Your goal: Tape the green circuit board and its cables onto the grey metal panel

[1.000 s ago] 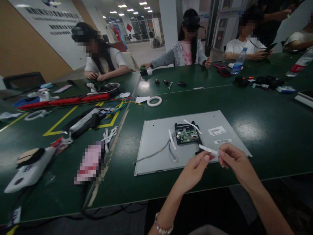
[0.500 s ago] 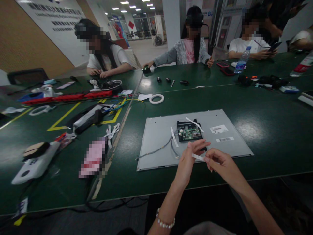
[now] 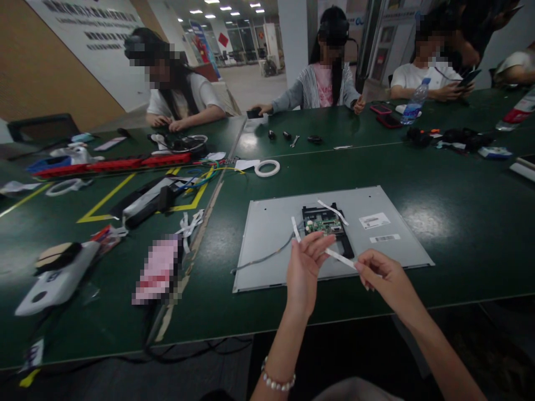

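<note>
A short strip of white tape [image 3: 341,258] stretches between my two hands, above the near edge of a flat grey display panel [image 3: 271,245]. My right hand [image 3: 378,273] pinches its right end between thumb and fingers. At the other end, the strip meets the fingers of my left hand [image 3: 303,270], which is palm up with its fingers stretched out and apart. Behind the hands, a green circuit board [image 3: 324,224] sits in a black frame on the panel, partly hidden by my left fingers. Another white strip [image 3: 333,211] lies across the frame's upper edge.
A tape roll [image 3: 267,168] lies beyond the panel. To the left are a pink pouch [image 3: 159,267], a white device [image 3: 58,278] and a red power strip [image 3: 117,165]. A wrench [image 3: 295,141] and a bottle [image 3: 415,103] lie farther back, where co-workers sit.
My left hand has moved left and turned its palm up, away from my right hand. More of the tape strip now shows between them. A co-worker's hand has shifted on a dark object.
</note>
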### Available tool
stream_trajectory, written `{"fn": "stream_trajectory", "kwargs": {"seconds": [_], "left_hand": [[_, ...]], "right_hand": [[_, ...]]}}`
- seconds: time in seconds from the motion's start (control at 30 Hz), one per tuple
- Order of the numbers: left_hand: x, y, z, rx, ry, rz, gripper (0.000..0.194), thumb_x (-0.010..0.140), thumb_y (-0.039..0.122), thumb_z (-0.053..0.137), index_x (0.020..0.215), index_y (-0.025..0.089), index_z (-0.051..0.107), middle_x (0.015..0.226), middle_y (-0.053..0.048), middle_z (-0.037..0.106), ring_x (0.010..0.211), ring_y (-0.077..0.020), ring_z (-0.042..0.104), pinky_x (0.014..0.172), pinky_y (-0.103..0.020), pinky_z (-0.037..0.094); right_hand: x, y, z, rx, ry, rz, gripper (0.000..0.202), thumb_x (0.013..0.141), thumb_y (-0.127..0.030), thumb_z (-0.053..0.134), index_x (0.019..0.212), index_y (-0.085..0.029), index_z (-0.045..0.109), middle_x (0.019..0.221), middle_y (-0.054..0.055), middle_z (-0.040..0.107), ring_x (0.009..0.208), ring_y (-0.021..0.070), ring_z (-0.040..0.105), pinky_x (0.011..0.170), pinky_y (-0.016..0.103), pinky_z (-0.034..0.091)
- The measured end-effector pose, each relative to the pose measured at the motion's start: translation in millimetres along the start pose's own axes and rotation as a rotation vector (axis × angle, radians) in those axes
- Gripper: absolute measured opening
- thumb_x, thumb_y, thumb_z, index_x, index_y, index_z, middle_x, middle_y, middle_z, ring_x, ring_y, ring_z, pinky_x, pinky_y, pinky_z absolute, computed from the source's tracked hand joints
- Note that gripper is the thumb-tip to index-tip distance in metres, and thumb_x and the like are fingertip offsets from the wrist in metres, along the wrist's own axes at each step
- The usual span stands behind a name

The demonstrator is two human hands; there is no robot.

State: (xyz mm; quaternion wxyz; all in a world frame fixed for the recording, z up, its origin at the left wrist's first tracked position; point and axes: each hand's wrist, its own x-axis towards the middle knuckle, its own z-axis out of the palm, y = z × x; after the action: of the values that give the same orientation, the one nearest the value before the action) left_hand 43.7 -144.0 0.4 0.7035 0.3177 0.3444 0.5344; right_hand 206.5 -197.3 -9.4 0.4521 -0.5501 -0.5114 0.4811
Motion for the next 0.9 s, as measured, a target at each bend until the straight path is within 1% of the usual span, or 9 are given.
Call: {"fn": "stream_trajectory", "kwargs": {"seconds": [0.13, 0.23, 0.3, 0.37, 0.53, 0.6, 0.67, 0.77, 0.9], "left_hand": [[0.0, 3.1, -11.4, -0.012, 0.024, -0.055, 0.055, 0.089, 0.062, 0.033, 0.112, 0.018, 0.057, 0.123, -0.013, 0.062, 0.115, -0.0240, 0.057, 0.095, -0.039, 0.045], [-10.0, -3.7, -9.4, 0.028, -0.115, -0.167, 0.061, 0.086, 0.067, 0.036, 0.108, 0.016, 0.060, 0.117, -0.015, 0.064, 0.110, -0.0260, 0.060, 0.094, -0.040, 0.046], [-18.4, -7.1, -7.2, 0.099, -0.198, -0.171, 0.058, 0.086, 0.063, 0.040, 0.107, 0.014, 0.062, 0.116, -0.016, 0.065, 0.108, -0.0270, 0.061, 0.095, -0.041, 0.046], [-25.6, -5.8, -8.6, 0.218, -0.189, -0.085, 0.047, 0.088, 0.054, 0.047, 0.111, 0.015, 0.061, 0.121, -0.014, 0.062, 0.112, -0.0266, 0.059, 0.096, -0.040, 0.045], [-36.2, 10.5, -27.0, 0.668, 0.181, 0.338, 0.034, 0.091, 0.033, 0.050, 0.123, 0.023, 0.051, 0.128, -0.008, 0.056, 0.119, -0.0215, 0.052, 0.103, -0.038, 0.040], [-38.3, 11.9, -31.0, 0.891, 0.208, 0.452, 0.032, 0.092, 0.029, 0.046, 0.124, 0.022, 0.050, 0.128, -0.009, 0.055, 0.120, -0.0217, 0.051, 0.103, -0.039, 0.039], [-38.1, 5.2, -29.1, 1.117, 0.098, 0.498, 0.035, 0.093, 0.026, 0.044, 0.127, 0.022, 0.049, 0.131, -0.009, 0.053, 0.123, -0.0223, 0.048, 0.105, -0.040, 0.037], [-32.2, -17.1, -18.5, 1.384, -0.154, 0.478, 0.044, 0.093, 0.024, 0.043, 0.137, 0.021, 0.040, 0.140, -0.010, 0.046, 0.133, -0.0232, 0.038, 0.110, -0.043, 0.031], [-20.7, -45.1, -5.0, 1.597, -0.222, 0.460, 0.055, 0.093, 0.030, 0.043, 0.144, 0.018, 0.028, 0.147, -0.011, 0.038, 0.139, -0.0261, 0.029, 0.113, -0.050, 0.023]], "right_hand": [[-1.2, -4.7, 3.4, 0.059, 0.062, 0.000, 0.029, 0.086, -0.045, 0.055, 0.075, -0.019, 0.050, 0.058, -0.003, 0.048, 0.053, 0.0090, 0.047, 0.052, 0.020, 0.037], [-2.1, -4.8, 14.8, 0.082, 0.007, -0.024, 0.028, 0.087, -0.045, 0.055, 0.076, -0.019, 0.051, 0.060, -0.003, 0.049, 0.055, 0.0094, 0.048, 0.054, 0.021, 0.038], [-1.8, -3.7, 20.1, 0.049, -0.052, -0.043, 0.027, 0.088, -0.044, 0.054, 0.076, -0.019, 0.052, 0.062, -0.003, 0.051, 0.058, 0.0099, 0.050, 0.056, 0.021, 0.039], [1.8, -3.3, 18.1, -0.015, -0.100, -0.048, 0.027, 0.088, -0.043, 0.053, 0.077, -0.018, 0.054, 0.064, -0.002, 0.052, 0.060, 0.0101, 0.050, 0.058, 0.022, 0.039], [41.7, -5.4, -19.0, -0.155, -0.314, -0.031, 0.026, 0.084, -0.042, 0.057, 0.079, -0.017, 0.059, 0.067, -0.002, 0.056, 0.062, 0.0101, 0.052, 0.058, 0.021, 0.038], [66.8, -2.8, -36.1, -0.280, -0.363, -0.052, 0.024, 0.081, -0.040, 0.060, 0.075, -0.017, 0.061, 0.069, 0.000, 0.060, 0.064, 0.0112, 0.054, 0.060, 0.023, 0.039], [89.0, 2.7, -48.1, -0.417, -0.376, -0.068, 0.022, 0.079, -0.038, 0.060, 0.073, -0.017, 0.063, 0.071, 0.001, 0.063, 0.065, 0.0128, 0.056, 0.061, 0.024, 0.040], [107.2, 12.0, -54.9, -0.621, -0.347, -0.104, 0.024, 0.079, -0.041, 0.059, 0.072, -0.018, 0.065, 0.071, 0.001, 0.065, 0.066, 0.0143, 0.058, 0.062, 0.026, 0.039], [102.9, 22.9, -52.7, -0.902, -0.179, -0.177, 0.032, 0.081, -0.049, 0.058, 0.080, -0.018, 0.064, 0.078, 0.004, 0.065, 0.072, 0.0177, 0.059, 0.064, 0.028, 0.041]]}}
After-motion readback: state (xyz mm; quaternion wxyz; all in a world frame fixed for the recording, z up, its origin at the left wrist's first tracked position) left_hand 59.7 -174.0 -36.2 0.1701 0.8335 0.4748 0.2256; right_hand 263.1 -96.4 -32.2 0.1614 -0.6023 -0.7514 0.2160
